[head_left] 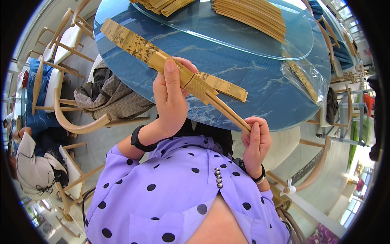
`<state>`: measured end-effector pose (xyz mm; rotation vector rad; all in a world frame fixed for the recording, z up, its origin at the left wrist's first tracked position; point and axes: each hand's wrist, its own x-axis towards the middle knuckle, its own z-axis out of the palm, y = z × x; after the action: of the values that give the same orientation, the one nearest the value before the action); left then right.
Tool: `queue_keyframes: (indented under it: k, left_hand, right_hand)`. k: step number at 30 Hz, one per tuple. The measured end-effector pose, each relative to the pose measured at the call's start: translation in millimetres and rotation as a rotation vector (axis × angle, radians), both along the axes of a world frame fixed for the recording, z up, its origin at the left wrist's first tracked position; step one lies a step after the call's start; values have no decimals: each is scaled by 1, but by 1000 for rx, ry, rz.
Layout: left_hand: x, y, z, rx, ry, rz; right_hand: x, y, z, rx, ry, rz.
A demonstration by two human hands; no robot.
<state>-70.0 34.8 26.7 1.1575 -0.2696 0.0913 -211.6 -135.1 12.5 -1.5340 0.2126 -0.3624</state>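
My left hand (170, 97) is closed around a gold paper chopstick sleeve (130, 42) with a dark floral print, thumb on top. The sleeve slants from upper left down to the right above the table. A pair of pale wooden chopsticks (228, 112) sticks out of its lower right end, and the part inside is hidden. My right hand (256, 140) pinches the free tips of these chopsticks near the table's edge. Just behind, another gold sleeve (225, 87) lies on the table, partly covered by the held one.
A glass turntable (300, 44) on the blue marbled table (280, 110) bears a row of chopsticks (252, 18) and a pile of gold sleeves (164, 5). At right lies a clear plastic bag (302, 81). A chair with a patterned bag (109, 93) stands at left.
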Motion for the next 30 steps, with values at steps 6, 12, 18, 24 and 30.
queue_keyframes:
  k: [6,12,18,24,30]
  left_hand:
    - [-1,-7,-6,-7,51,29]
    - [36,22,-5,-2,123,-52]
    - [34,13,4,84,173,-56]
    - [29,13,1,126,178,-116]
    - [13,7,-2,111,194,-99]
  right_hand:
    - [7,1,-5,48,-23,1]
    - [12,-24,3,-431,-293,217]
    - [11,-30,9,-730,-488,295]
    - [-2,-25,7,-955,-552,238]
    - [0,-19,3,-908,-511,179]
